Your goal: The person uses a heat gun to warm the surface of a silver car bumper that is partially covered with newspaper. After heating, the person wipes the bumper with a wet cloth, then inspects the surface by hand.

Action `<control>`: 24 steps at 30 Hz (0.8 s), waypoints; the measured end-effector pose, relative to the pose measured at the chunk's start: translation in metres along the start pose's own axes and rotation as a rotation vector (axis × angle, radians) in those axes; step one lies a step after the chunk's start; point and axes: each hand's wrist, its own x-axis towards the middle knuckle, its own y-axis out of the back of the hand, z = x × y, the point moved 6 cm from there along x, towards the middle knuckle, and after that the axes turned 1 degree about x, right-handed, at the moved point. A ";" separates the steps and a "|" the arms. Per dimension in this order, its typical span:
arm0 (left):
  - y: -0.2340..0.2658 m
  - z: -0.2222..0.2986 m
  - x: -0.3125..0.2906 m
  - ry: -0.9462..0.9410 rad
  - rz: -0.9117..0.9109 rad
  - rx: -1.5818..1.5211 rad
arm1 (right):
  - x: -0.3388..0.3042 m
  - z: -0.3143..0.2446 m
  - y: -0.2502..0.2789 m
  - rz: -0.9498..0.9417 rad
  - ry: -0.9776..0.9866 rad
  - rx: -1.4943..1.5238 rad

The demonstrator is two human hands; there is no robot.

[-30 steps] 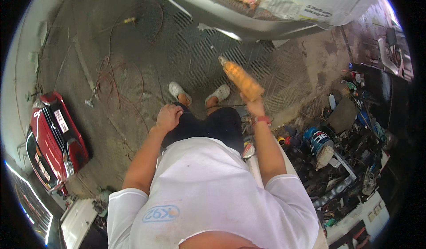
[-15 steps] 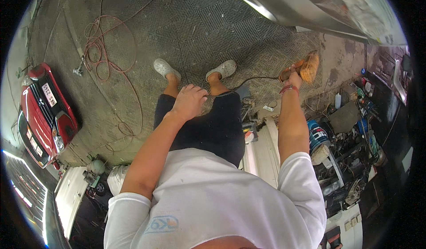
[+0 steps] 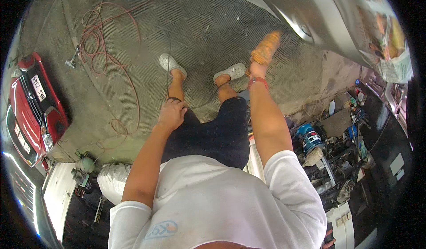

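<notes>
"Looking down through the head view, what are you finding in the right hand (image 3: 258,67)?"

"It is gripping an elongated, mottled orange object (image 3: 266,47), fingers closing around its lower end. Blur is hiding what kind of thing it is. It is hovering over the grey ribbed floor (image 3: 199,31), beyond the right one of the pale, perforated clogs (image 3: 231,72), its far end tilting up and rightward. A red band (image 3: 258,83) is circling that wrist."

"And the left hand (image 3: 172,114)?"

"That one is curling its fingers around a thin black cord (image 3: 168,67), in front of the black shorts (image 3: 204,135). One length is running away over the floor past the left clog; another is curving rightward by the legs. I am not managing to tell whether it is joining the orange object."

"What is surrounding the person?"

"A silver-grey vehicle panel (image 3: 306,13) is jutting in at upper right, near the orange object but standing apart from it, with printed paper (image 3: 396,62) covering part of it. A thin reddish hose (image 3: 95,42) is lying in loose coils at upper left, and a glossy red car (image 3: 33,111) is standing below it. On the right, a blue cylindrical container (image 3: 309,138) is sitting among dark, jumbled parts (image 3: 339,160)."
</notes>
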 end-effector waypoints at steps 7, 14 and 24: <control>0.050 -0.094 -0.044 0.165 0.046 -0.151 | -0.027 -0.125 -0.123 -0.012 0.104 0.327; 0.099 -0.176 -0.061 0.173 0.128 -0.226 | -0.048 -0.212 -0.175 -0.253 0.101 0.535; 0.204 -0.204 -0.054 -0.094 0.247 -0.161 | -0.133 -0.178 -0.068 0.284 -0.043 0.719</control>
